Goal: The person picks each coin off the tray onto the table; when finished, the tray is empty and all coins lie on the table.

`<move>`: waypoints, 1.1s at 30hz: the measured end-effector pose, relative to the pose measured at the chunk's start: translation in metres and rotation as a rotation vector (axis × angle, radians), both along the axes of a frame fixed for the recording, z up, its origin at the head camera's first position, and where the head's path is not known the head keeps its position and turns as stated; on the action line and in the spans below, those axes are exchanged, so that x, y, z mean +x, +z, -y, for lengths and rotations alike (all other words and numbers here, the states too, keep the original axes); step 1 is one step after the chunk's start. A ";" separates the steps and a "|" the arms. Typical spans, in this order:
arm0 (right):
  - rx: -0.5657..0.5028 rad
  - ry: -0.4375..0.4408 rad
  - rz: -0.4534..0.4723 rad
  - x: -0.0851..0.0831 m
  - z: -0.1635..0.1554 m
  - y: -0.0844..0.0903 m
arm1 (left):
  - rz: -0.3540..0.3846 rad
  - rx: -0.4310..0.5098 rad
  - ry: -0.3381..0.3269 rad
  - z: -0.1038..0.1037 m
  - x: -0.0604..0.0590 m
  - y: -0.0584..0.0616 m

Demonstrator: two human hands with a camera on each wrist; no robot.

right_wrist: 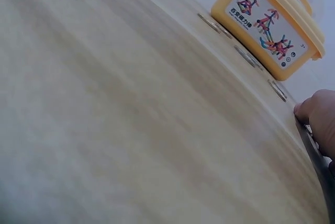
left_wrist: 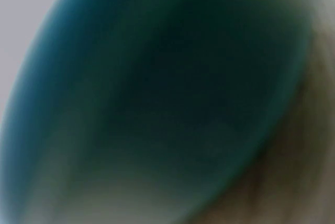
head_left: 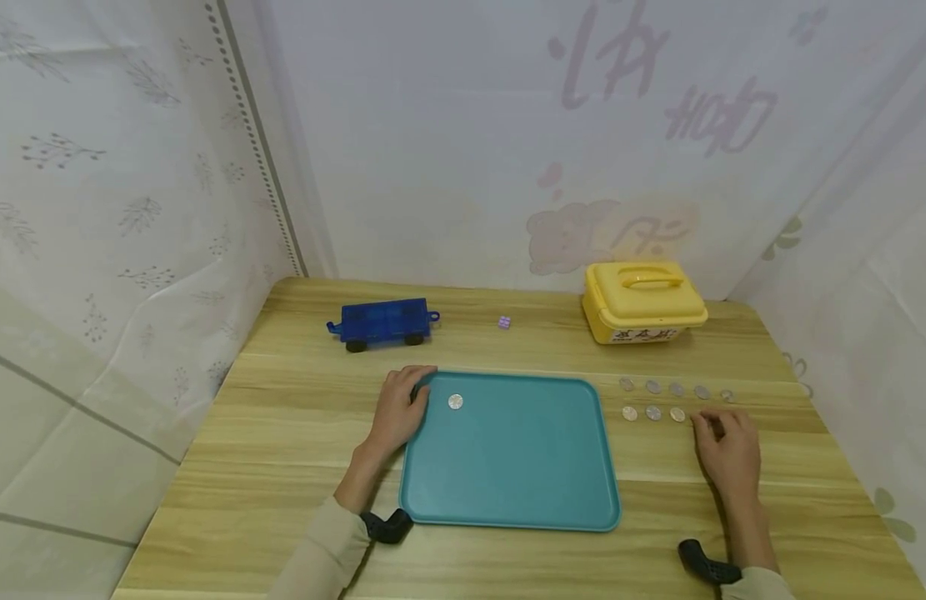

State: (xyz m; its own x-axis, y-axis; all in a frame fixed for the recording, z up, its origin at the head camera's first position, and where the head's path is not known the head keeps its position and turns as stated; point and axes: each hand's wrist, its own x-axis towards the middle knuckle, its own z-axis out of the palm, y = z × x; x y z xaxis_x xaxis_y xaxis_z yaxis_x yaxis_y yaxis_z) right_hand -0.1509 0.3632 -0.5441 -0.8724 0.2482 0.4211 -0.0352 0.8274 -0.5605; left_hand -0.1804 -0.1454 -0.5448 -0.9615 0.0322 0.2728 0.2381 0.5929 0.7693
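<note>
My left hand (head_left: 401, 408) grips the far left corner of a teal tray (head_left: 515, 450), its thumb along the left rim. One silver coin (head_left: 455, 402) lies in the tray near that hand. The left wrist view is a dark teal blur. On the right, several coins (head_left: 653, 413) lie on the table in two rows. My right hand (head_left: 728, 450) is at the right end of the nearer row, fingers bent and fingertips down at the tabletop. In the right wrist view, the fingertip (right_wrist: 301, 111) meets the wood; I cannot tell whether a coin is under it.
A yellow lidded box (head_left: 644, 302) with a handle stands at the back right, behind the coins. At the back left is a blue toy wagon (head_left: 386, 322) with black wheels. A small purple block (head_left: 504, 322) sits between them. Patterned curtains surround the wooden table (head_left: 282, 467).
</note>
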 end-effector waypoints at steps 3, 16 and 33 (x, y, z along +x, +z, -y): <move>-0.012 -0.015 0.036 0.002 0.001 0.003 | -0.003 -0.003 -0.003 0.000 0.000 -0.002; 0.009 0.094 -0.008 -0.002 0.044 0.029 | 0.016 0.001 -0.002 0.000 0.000 0.000; 0.075 0.560 -0.015 -0.027 0.197 0.025 | 0.006 0.001 -0.002 0.001 0.001 0.001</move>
State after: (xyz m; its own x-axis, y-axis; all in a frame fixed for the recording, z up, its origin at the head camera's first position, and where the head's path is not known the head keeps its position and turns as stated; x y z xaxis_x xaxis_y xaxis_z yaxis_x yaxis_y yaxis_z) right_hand -0.1774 0.1658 -0.5195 -0.8559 -0.2824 0.4332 -0.4882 0.7175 -0.4968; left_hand -0.1790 -0.1463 -0.5433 -0.9632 0.0335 0.2668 0.2343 0.5918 0.7713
